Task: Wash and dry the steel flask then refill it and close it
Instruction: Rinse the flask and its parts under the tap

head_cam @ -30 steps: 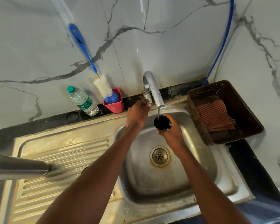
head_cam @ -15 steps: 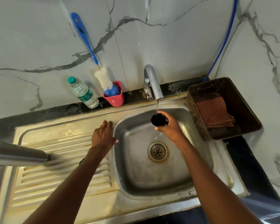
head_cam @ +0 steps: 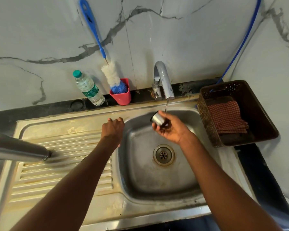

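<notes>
The steel flask (head_cam: 20, 149) lies on its side on the drainboard at the far left, partly cut off by the frame edge. Over the basin, my right hand (head_cam: 171, 129) grips the flask's small steel cap (head_cam: 158, 118), tilted on its side with its mouth to the left. A thin stream of water (head_cam: 166, 106) runs from the tap (head_cam: 163, 80) and falls just right of the cap onto my fingers. My left hand (head_cam: 113, 129) rests on the basin's left rim, fingers loosely bent, holding nothing.
The steel sink (head_cam: 157, 180) has a drain (head_cam: 163, 155) in the middle. At the back stand a water bottle (head_cam: 88, 88) and a red cup (head_cam: 121, 95) with a blue bottle brush (head_cam: 110, 75). A brown basket (head_cam: 257, 114) holding a checked cloth (head_cam: 227, 116) sits on the right.
My left hand left the tap handle and came down to the basin's left rim. My right hand tipped the cap from upright under the stream onto its side.
</notes>
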`<move>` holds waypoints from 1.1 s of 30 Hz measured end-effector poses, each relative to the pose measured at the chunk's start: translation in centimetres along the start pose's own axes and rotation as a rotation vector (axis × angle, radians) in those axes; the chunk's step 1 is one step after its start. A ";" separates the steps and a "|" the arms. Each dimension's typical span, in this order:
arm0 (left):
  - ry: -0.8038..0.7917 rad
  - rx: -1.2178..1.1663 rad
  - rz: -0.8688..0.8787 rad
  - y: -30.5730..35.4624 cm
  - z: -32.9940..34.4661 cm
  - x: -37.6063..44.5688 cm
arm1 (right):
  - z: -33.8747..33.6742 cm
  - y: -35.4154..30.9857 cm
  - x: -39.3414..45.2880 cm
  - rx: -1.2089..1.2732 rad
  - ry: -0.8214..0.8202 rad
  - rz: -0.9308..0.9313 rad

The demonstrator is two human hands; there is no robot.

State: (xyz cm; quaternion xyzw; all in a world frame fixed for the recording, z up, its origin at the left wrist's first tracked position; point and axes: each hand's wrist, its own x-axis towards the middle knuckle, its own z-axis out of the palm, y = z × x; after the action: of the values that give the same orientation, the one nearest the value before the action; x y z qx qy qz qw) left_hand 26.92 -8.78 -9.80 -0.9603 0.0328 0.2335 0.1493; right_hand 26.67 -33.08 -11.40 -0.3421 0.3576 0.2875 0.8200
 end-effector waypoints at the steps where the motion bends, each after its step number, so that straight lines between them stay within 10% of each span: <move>1: 0.011 0.013 -0.008 0.2 0.0 0.2 | -0.3 0.2 0.1 -0.178 0.047 -0.078; 4: 0.026 0.022 -0.013 0.6 0.3 0.6 | -1.5 0.5 0.6 -0.518 0.255 -0.398; 17: 0.013 -0.179 -0.050 -0.3 0.7 -0.5 | -1.5 1.7 0.9 -0.953 0.076 -0.932; 25: 0.034 -0.193 -0.049 -0.3 0.6 -0.8 | -2.0 2.6 0.0 -0.029 -0.108 -0.415; 33: 0.009 -0.143 -0.069 0.0 0.0 -1.3 | -2.5 2.2 0.7 0.168 -0.055 -0.022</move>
State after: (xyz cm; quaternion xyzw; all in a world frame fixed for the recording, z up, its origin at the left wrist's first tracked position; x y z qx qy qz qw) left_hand 25.80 -8.80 -9.18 -0.9700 -0.0165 0.2258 0.0884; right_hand 24.58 -33.53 -14.03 -0.2678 0.3542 0.2566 0.8585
